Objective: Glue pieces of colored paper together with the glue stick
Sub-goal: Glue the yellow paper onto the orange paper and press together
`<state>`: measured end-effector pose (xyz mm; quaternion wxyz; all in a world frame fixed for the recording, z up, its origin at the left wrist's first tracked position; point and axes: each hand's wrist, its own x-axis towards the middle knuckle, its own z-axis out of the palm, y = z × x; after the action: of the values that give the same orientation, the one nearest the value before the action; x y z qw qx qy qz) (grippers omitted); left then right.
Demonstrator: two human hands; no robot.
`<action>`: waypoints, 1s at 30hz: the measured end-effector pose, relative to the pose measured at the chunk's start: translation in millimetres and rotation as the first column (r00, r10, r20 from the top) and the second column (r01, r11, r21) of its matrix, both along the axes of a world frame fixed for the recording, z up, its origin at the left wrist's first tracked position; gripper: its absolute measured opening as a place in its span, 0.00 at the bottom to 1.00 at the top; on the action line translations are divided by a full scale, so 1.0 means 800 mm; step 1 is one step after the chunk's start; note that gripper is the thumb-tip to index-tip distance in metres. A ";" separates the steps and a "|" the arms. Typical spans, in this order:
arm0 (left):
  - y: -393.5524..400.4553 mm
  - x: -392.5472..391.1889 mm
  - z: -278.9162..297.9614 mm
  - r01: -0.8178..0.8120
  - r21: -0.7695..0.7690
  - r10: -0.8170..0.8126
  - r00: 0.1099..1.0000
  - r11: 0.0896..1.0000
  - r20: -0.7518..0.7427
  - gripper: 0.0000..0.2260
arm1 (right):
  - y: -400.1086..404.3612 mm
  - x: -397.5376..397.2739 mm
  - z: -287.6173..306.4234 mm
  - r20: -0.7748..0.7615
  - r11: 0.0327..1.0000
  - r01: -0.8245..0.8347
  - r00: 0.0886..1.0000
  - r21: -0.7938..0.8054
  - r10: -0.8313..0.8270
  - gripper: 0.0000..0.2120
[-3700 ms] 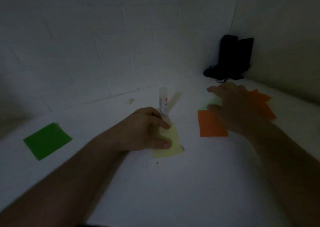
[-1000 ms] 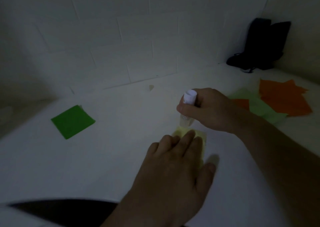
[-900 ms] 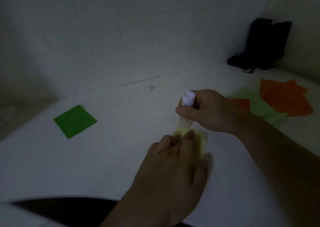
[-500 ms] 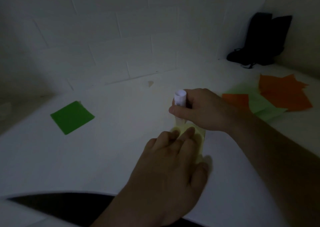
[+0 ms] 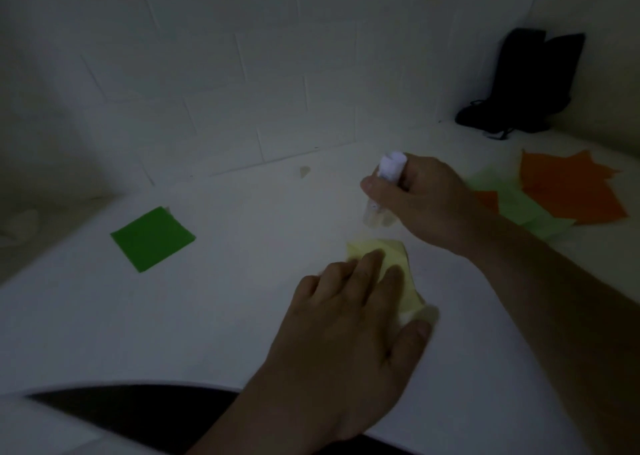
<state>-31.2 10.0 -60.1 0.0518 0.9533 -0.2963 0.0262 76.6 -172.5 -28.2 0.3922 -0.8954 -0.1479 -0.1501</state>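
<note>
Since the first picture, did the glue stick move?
Yes. The glue stick stood alone on the table; now the right hand holds it tilted over the yellow paper.

The right hand (image 5: 426, 205), which earlier lay on the orange paper (image 5: 568, 191), now grips the glue stick (image 5: 381, 191) just above the yellow paper (image 5: 391, 257). The left hand (image 5: 349, 330), formerly pinching that paper, now presses it flat.

Most of the yellow paper (image 5: 398, 257) is hidden under the left hand (image 5: 346, 333). The middle of the glue stick (image 5: 381, 191) is covered by the right hand (image 5: 426, 205); its blurred lower end cannot be judged touching the paper.
</note>
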 end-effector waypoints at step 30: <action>0.042 0.029 0.018 0.168 -0.155 -0.178 0.983 0.973 -0.047 0.22 | -0.034 -0.008 0.007 -0.143 0.951 -0.153 0.983 -0.267 0.118 0.11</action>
<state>-7.9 43.6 -46.0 0.1345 0.9176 -0.3738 0.0150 70.4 -199.5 -22.7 0.2811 -0.9368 -0.2036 -0.0440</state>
